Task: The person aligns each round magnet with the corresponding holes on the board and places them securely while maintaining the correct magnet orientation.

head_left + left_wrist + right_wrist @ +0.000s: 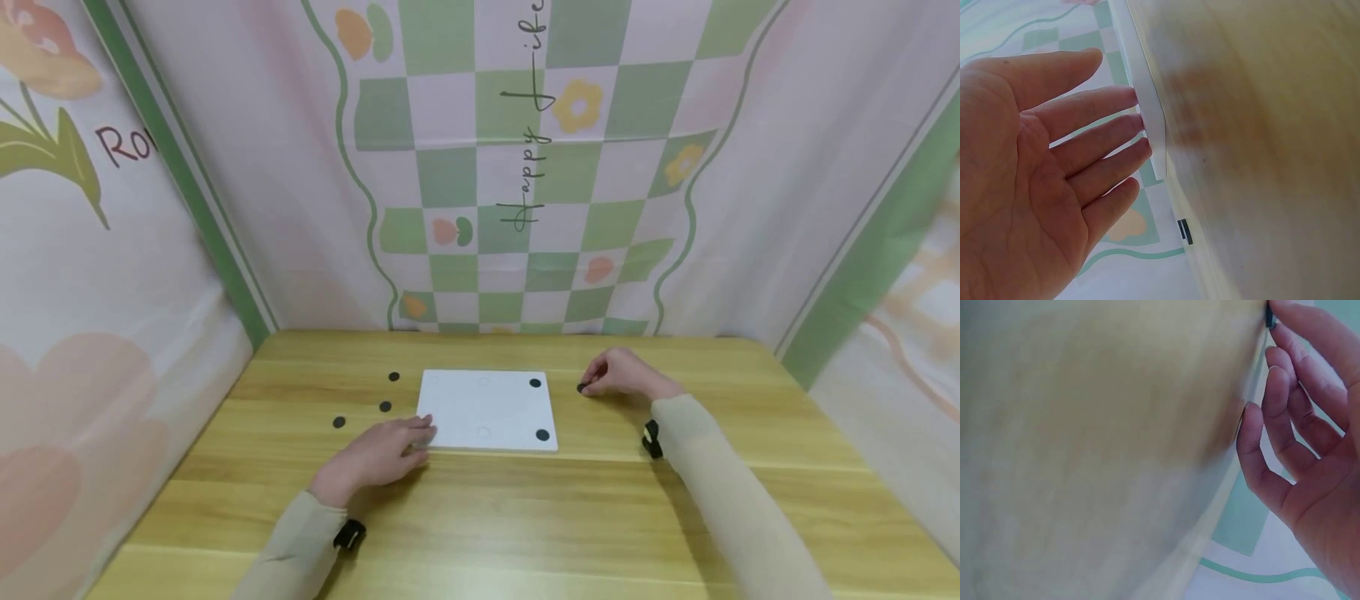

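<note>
A flat white board (487, 408) lies on the wooden table, with faint round marks on its face. Two black discs sit at its right corners, one at the far corner (535, 383) and one at the near corner (542, 435). My left hand (384, 454) touches the board's near left corner with fingers extended; the left wrist view shows the fingertips right at the white edge (1154, 122). To the right of the board, my right hand (621, 373) pinches a small black disc (582, 388) between thumb and fingertips, low over the table.
Several loose black discs lie left of the board: one far back (393, 377), one nearer the board (385, 407), one farther left (339, 422). A patterned curtain (502, 183) hangs behind the wooden table (525, 525) and along both sides.
</note>
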`<state>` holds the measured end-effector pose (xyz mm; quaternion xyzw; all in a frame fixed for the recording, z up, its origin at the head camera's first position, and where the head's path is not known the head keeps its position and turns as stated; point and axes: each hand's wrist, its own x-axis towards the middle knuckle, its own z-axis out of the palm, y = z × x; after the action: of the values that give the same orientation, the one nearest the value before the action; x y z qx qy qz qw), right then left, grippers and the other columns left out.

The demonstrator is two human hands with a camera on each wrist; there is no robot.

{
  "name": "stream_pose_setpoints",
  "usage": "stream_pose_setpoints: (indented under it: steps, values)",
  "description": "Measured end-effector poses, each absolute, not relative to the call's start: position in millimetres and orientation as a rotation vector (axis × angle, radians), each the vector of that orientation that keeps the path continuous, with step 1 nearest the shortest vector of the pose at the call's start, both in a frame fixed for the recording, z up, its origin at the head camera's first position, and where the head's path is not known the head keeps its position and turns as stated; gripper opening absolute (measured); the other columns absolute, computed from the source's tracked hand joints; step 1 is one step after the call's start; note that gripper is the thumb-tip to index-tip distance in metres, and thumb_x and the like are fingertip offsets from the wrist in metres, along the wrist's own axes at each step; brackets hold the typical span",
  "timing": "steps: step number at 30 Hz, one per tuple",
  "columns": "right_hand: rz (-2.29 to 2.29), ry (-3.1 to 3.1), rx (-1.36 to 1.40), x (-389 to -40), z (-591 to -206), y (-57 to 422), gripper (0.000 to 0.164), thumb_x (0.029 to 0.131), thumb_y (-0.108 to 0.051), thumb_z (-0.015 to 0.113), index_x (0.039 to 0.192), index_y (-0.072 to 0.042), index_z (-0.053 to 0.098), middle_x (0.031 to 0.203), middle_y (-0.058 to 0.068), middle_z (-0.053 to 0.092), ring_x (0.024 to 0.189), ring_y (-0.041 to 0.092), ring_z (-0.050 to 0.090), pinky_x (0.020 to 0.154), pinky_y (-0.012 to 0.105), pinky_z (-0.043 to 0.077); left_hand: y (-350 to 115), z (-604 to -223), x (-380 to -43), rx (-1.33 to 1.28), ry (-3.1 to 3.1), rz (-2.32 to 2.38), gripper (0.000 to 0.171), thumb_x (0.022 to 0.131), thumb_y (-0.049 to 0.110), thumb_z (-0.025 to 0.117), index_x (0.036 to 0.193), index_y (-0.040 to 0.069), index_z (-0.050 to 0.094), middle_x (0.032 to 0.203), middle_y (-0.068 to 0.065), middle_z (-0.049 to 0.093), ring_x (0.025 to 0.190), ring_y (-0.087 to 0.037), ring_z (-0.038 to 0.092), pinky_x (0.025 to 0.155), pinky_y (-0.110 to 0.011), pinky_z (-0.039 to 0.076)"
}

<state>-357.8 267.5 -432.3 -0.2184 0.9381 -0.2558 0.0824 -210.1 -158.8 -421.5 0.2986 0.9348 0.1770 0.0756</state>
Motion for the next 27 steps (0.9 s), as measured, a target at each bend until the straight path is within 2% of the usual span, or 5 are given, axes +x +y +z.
stream_pose_setpoints:
  steps: [15, 27]
  values:
    - [-0.723, 2.818, -0.806, -357.2, -431.6, 265.0, 0.014, 0.073, -0.018, 0.080, 0.081, -0.010, 0.072, 0.075, -0.003, 0.069, 0.068, 0.007, 0.060, 0.065, 0.020, 0.051, -157.9, -420.8, -210.2, 0.883, 2.811, 0.537, 0.042, 0.097, 0.022, 0.053, 0.135, 0.005, 0.051, 0.147, -0.013, 0.041, 0.135, -0.033, 0.040, 0.111, -0.050, 0.033]
    - [-0.723, 2.816, -0.831, -358.7, -431.6, 265.4, 0.013, 0.073, -0.018, 0.080, 0.080, -0.010, 0.072, 0.074, -0.003, 0.069, 0.067, 0.007, 0.060, 0.064, 0.019, 0.050, -158.1, -420.8, -209.4, 0.893, 2.809, 0.535, 0.042, 0.097, 0.022, 0.053, 0.135, 0.005, 0.051, 0.147, -0.013, 0.041, 0.135, -0.033, 0.039, 0.111, -0.050, 0.032]
